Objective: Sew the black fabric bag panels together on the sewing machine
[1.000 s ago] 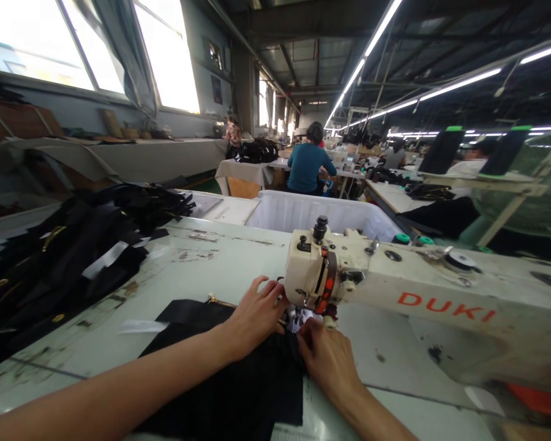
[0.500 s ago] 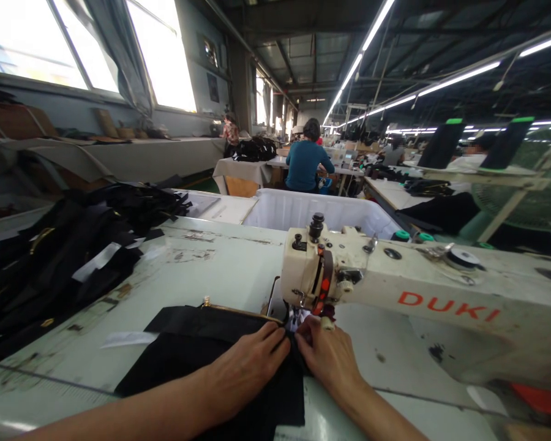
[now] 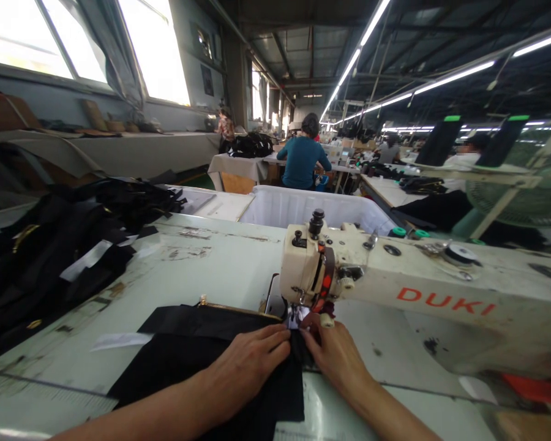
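A piece of black fabric [image 3: 179,355] with a gold zipper [image 3: 239,309] along its far edge lies on the pale sewing table, its right side at the presser foot [image 3: 294,315] of the sewing machine [image 3: 312,269]. My left hand [image 3: 252,355] rests on this fabric, fingers together and closed at its right edge, left of the needle area. Just right of the foot, my right hand [image 3: 337,352] pinches the fabric's edge between thumb and fingers. The fingertips are partly hidden by the machine head. A white strip [image 3: 119,340] sticks out from the fabric's left side.
A heap of black pieces [image 3: 73,239] with gold zippers covers the table's left side. Behind the machine stands a white plastic bin [image 3: 312,205]. Thread cones [image 3: 438,141] stand at the right. A person in a teal top [image 3: 303,160] sits farther back.
My left fingers have straightened a little on the fabric. My right hand stays at the presser foot, its thumb slightly shifted. The whole view has moved slightly.
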Demonstrator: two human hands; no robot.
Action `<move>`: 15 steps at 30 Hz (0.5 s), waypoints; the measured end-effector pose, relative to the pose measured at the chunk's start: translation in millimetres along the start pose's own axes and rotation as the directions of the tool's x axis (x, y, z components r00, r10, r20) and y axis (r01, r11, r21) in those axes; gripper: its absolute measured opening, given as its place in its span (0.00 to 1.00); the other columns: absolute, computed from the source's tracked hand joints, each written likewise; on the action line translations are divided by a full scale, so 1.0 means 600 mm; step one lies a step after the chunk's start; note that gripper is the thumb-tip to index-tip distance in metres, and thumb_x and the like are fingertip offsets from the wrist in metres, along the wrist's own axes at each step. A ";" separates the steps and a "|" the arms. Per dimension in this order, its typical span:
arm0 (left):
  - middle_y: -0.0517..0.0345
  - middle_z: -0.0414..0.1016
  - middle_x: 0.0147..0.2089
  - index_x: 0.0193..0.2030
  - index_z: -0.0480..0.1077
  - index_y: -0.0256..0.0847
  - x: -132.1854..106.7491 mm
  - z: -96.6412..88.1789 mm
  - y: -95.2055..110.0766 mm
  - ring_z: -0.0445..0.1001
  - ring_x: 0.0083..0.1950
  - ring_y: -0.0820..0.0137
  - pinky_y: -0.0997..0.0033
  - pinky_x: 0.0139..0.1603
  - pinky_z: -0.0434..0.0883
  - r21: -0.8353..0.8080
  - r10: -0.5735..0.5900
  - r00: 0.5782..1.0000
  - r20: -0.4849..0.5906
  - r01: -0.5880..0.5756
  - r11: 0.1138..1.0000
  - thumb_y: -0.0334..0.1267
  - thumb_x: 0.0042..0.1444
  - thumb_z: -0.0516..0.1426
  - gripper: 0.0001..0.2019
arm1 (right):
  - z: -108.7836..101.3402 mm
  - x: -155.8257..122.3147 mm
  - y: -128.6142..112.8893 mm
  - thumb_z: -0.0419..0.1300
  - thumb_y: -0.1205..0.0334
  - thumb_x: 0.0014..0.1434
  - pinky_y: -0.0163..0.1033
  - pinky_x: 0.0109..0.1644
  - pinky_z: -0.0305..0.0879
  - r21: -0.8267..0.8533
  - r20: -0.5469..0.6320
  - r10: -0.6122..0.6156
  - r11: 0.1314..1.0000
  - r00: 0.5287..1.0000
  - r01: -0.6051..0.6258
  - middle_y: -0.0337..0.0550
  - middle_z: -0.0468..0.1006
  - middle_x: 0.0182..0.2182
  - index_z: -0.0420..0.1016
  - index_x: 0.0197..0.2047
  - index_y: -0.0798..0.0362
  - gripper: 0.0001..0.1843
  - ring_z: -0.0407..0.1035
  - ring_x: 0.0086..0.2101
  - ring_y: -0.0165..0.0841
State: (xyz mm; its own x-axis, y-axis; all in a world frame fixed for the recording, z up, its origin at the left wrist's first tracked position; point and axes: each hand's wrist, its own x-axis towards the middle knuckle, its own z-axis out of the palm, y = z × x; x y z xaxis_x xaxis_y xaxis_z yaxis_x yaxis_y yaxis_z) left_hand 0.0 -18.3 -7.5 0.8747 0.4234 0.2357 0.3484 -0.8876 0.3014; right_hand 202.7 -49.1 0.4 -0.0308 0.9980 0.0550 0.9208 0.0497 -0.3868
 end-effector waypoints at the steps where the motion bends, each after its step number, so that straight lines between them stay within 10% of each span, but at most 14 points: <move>1: 0.53 0.70 0.58 0.48 0.64 0.40 0.000 -0.001 0.001 0.65 0.64 0.66 0.66 0.62 0.68 0.002 0.002 1.000 0.001 -0.002 1.000 0.25 0.66 0.49 0.09 | -0.003 -0.004 0.003 0.52 0.67 0.65 0.34 0.38 0.61 0.002 -0.007 0.002 1.000 1.000 -0.002 0.43 0.80 0.35 0.75 0.40 0.52 0.10 0.76 0.37 0.36; 10: 0.53 0.70 0.58 0.46 0.65 0.41 -0.005 0.009 0.000 0.67 0.62 0.62 0.64 0.56 0.72 0.056 -0.045 0.999 -0.011 0.045 0.997 0.26 0.64 0.52 0.07 | 0.024 -0.040 -0.005 0.64 0.65 0.54 0.49 0.53 0.61 0.066 -0.022 0.039 0.997 0.999 -0.037 0.59 0.76 0.48 0.73 0.47 0.59 0.16 0.69 0.50 0.52; 15: 0.51 0.69 0.56 0.47 0.64 0.41 -0.005 0.010 0.001 0.72 0.56 0.62 0.63 0.52 0.75 0.054 -0.090 0.996 -0.026 0.091 0.994 0.28 0.64 0.53 0.07 | 0.008 -0.023 -0.007 0.56 0.61 0.60 0.42 0.40 0.67 0.197 0.090 0.066 0.977 0.994 -0.082 0.49 0.80 0.33 0.73 0.37 0.55 0.08 0.75 0.35 0.43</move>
State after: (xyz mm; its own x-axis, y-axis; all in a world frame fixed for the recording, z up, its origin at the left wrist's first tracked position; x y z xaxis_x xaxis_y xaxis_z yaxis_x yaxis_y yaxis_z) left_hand -0.6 -21.2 -13.6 0.8307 0.5061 0.2321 0.4443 -0.8537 0.2717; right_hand 197.3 -63.1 -2.9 -0.0049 0.9986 -0.0534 0.8256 -0.0261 -0.5636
